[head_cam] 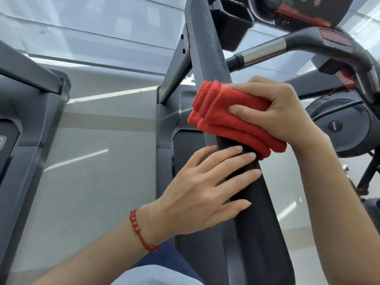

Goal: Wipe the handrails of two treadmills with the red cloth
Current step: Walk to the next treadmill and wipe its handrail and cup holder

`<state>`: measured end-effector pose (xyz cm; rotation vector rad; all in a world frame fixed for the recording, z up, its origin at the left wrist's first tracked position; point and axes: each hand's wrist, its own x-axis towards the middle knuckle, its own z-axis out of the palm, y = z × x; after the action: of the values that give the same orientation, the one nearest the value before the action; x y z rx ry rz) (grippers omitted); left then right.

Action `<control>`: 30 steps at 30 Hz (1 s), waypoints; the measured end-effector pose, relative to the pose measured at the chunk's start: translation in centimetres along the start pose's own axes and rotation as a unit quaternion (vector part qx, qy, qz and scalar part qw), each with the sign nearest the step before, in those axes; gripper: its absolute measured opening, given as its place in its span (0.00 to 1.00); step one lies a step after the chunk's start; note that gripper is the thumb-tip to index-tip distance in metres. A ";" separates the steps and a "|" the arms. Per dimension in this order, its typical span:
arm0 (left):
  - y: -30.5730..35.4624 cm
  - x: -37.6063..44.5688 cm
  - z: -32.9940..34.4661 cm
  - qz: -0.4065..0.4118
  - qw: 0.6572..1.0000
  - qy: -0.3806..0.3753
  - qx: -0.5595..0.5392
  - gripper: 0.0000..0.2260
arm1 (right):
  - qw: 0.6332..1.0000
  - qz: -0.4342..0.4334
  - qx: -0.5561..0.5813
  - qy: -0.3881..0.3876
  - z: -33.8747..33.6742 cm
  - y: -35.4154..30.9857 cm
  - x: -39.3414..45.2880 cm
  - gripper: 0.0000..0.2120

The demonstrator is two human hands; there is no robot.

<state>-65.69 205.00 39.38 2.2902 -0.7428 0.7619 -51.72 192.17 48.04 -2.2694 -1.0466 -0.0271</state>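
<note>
The right hand [275, 112] clamps a folded red cloth [228, 118] around the dark handrail [253, 202], thumb pressing the near face and fingers curled over the top. The cloth lies under that palm, wrapped over the rail just above the left hand [203, 188], whose straight fingers rest flat on the rail, nearly touching the cloth's lower edge. A likely fault: a downward stroke would run the cloth into those fingers, bunching the loose folds and leaving the covered stretch unwiped. A second treadmill [26, 112] stands left, apart.
</note>
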 end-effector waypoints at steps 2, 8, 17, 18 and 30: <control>-0.2 0.0 0.2 -0.005 1.000 0.005 -0.004 0.17 | 1.000 0.007 -0.012 0.013 0.1 0.2 1.4 0.16; -0.6 0.2 0.5 -0.005 0.999 0.020 -0.026 0.16 | 0.999 0.021 -0.029 0.031 0.6 1.0 4.3 0.16; -4.8 3.2 -0.2 0.017 1.000 0.016 -0.015 0.16 | 0.999 0.013 -0.033 0.000 0.1 0.6 3.8 0.17; -5.2 3.4 -0.2 0.029 1.000 0.010 -0.007 0.16 | 0.999 0.012 -0.033 -0.005 0.1 0.7 4.1 0.16; -8.0 4.8 0.2 0.047 0.999 -0.005 -0.010 0.16 | 1.000 -0.003 -0.017 -0.002 0.0 3.3 7.0 0.17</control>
<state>-57.15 208.61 39.51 2.2568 -0.8631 0.7820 -44.70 195.35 48.14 -2.2972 -1.0615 -0.0435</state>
